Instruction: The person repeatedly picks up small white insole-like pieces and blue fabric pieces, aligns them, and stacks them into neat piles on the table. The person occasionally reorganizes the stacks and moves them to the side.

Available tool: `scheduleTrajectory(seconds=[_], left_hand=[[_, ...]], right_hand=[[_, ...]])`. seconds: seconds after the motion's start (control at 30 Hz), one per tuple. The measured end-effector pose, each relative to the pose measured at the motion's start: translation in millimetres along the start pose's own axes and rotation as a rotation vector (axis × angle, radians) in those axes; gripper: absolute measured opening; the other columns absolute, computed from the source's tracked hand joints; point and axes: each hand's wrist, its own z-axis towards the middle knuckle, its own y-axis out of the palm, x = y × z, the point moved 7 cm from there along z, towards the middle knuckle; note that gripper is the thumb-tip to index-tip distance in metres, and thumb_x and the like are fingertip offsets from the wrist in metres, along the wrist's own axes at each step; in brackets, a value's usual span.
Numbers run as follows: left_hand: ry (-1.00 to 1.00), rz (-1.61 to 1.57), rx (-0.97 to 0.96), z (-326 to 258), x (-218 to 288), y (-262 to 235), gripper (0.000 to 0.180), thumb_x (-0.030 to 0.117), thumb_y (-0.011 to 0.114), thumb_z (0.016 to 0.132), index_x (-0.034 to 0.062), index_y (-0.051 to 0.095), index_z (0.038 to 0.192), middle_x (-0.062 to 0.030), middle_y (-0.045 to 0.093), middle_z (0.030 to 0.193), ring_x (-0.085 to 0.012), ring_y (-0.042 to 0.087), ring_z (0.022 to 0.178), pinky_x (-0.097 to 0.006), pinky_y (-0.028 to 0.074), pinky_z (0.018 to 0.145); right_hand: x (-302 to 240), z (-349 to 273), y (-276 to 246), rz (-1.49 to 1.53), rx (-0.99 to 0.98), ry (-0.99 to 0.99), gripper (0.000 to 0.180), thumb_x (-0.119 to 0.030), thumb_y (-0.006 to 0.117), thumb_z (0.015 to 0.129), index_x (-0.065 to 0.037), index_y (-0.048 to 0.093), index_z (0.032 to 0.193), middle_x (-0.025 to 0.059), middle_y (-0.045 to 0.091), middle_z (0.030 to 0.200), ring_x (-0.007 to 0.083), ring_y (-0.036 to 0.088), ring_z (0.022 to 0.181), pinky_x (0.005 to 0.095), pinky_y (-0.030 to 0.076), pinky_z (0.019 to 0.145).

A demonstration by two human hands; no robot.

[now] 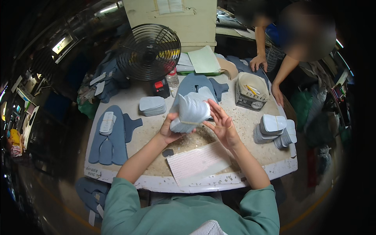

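Note:
A thick stack of pale grey-blue cut pieces (190,109) is raised over the middle of the table, fanned at its top, with a tan band around its lower part. My left hand (169,131) is closed around its lower left side, the thumb in front. On the stack's right, my right hand (226,129) has its fingers stretched and spread, the fingertips at the stack's edge; whether they touch it I cannot tell. Below lies a sheet printed with a pink grid (199,162), a small dark scrap (167,152) by its corner.
Banded piles (270,129) sit at right, another pile (152,105) left of centre, and dark blue cut parts (105,137) at far left. A black fan (150,53), bottle (172,80) and box with pencils (250,96) stand behind. Another person's hands (259,62) rest at the back right.

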Motion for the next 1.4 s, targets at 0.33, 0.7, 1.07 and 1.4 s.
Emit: scheduleTrajectory(seconds=[0.33, 0.7, 1.07, 1.4], left_hand=[[0.063, 1.504, 0.218, -10, 31, 24, 0.053, 0.031, 0.082, 0.07, 0.0055, 0.06, 0.111, -0.0089, 0.066, 0.096, -0.018, 0.064, 0.094, -0.033, 0.051, 0.079], [0.342, 1.322, 0.325, -21, 100, 13, 0.032, 0.014, 0.071, 0.085, 0.0055, 0.061, 0.115, -0.0089, 0.067, 0.108, -0.015, 0.066, 0.096, -0.028, 0.054, 0.078], [0.253, 1.917, 0.832, -38, 169, -148, 0.057, 0.046, 0.07, 0.082, 0.0028, 0.061, 0.117, -0.0221, 0.066, 0.106, -0.0332, 0.065, 0.097, -0.04, 0.05, 0.085], [-0.048, 1.298, 0.883, -40, 145, -175, 0.081, 0.049, 0.077, 0.076, -0.0014, 0.048, 0.132, -0.017, 0.063, 0.108, -0.017, 0.065, 0.075, -0.028, 0.056, 0.055]], right_hand=[[-2, 2, 3, -0.793, 0.016, -0.116, 0.065, -0.027, 0.081, 0.071, -0.006, 0.05, 0.123, 0.0113, 0.056, 0.108, 0.0218, 0.056, 0.106, 0.0334, 0.043, 0.095], [-143, -65, -68, -1.084, 0.527, -0.047, 0.051, -0.034, 0.08, 0.074, -0.012, 0.06, 0.115, 0.0012, 0.055, 0.088, 0.0113, 0.053, 0.077, 0.0245, 0.043, 0.068], [-189, -221, -215, -0.914, 1.389, 0.249, 0.038, -0.047, 0.06, 0.09, -0.01, 0.063, 0.092, -0.0005, 0.063, 0.079, 0.0061, 0.054, 0.06, 0.0204, 0.043, 0.048], [-230, -190, -147, -1.97, 1.259, -0.208, 0.03, -0.029, 0.067, 0.088, -0.011, 0.066, 0.113, 0.0141, 0.064, 0.099, 0.0314, 0.06, 0.093, 0.0418, 0.047, 0.083]])
